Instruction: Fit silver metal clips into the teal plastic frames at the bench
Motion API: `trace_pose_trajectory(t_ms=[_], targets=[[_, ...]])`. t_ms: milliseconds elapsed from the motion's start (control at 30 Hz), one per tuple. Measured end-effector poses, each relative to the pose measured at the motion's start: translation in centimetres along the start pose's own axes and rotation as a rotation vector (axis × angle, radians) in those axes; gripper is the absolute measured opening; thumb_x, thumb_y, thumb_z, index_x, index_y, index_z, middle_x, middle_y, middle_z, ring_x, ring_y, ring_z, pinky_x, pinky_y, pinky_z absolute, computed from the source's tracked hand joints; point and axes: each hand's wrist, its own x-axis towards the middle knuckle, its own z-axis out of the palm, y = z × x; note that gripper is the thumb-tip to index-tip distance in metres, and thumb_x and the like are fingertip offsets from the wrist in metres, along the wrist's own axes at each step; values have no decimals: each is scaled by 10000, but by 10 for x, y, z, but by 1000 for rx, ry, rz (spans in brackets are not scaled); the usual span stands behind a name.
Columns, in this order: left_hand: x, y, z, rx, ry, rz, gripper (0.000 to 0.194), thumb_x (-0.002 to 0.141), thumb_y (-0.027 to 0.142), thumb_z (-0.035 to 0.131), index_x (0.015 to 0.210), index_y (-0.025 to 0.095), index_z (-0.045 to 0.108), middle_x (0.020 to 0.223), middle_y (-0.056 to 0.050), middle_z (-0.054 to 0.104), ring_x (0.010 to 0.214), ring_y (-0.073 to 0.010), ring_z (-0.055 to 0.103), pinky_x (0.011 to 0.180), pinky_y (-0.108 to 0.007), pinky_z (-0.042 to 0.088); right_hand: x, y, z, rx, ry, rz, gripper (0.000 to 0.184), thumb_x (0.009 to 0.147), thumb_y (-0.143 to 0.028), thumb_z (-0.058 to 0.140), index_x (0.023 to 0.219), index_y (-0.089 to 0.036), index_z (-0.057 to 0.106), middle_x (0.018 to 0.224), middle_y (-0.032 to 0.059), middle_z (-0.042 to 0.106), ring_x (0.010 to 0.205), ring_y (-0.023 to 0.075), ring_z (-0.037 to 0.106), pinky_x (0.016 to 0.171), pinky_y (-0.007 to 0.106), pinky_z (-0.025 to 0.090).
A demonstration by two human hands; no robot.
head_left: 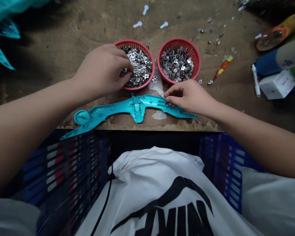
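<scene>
A long teal plastic bow-shaped part (127, 109) lies along the near edge of the brown workbench (64, 49). My right hand (189, 96) rests on its right half, fingers pinched together against the plastic. My left hand (105, 70) reaches into the left red basket (135, 44), which is full of small shiny metal pieces, with its fingertips closed among them. What the fingertips hold is hidden. A second red basket (179, 42) of darker metal pieces stands just right of the first.
Blue crates (223, 164) sit below the bench edge on both sides of my lap. An orange-handled tool (222, 68), a white marker (255, 80), a white box (277, 85) and coloured rolls (280, 55) lie at right. Loose metal bits and pale plastic pegs (163, 25) scatter farther back.
</scene>
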Motion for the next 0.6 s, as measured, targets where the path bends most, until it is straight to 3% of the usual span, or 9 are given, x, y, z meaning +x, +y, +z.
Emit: trace_pose_trajectory(t_ms=[133, 333, 467, 600], targets=[[-3, -4, 1, 64, 1, -4, 529, 1167, 398, 506, 1234, 147, 967, 1202, -195, 853, 1284, -410, 805, 1230, -631, 678, -1, -2, 0, -12, 7, -12, 264, 1086, -449, 926, 1162, -211, 1012, 904, 77, 877, 854, 276, 847, 928, 455, 723], [3, -3, 11, -116, 37, 93, 599, 1268, 547, 507, 1496, 193, 933, 1498, -145, 869, 1532, -397, 757, 1396, -638, 599, -1, -5, 1, -10, 9, 6, 215, 1085, -383, 905, 1161, -213, 1013, 952, 80, 892, 910, 281, 861, 958, 443, 708], [11, -2, 23, -210, 46, 45, 485, 1253, 508, 578, 1433, 263, 956, 1481, -117, 893, 1470, -370, 795, 1363, -593, 624, 0, -6, 2, 11, 7, 15, 234, 1077, -401, 929, 1168, -200, 1005, 944, 84, 886, 911, 280, 854, 949, 437, 704], [13, 0, 27, -232, 66, 36, 436, 1223, 449, 605, 1347, 243, 969, 1439, -123, 907, 1435, -348, 813, 1344, -574, 637, 0, -6, 3, 30, -3, 33, 240, 1068, -409, 942, 1180, -205, 1002, 923, 80, 874, 892, 277, 843, 944, 447, 710]])
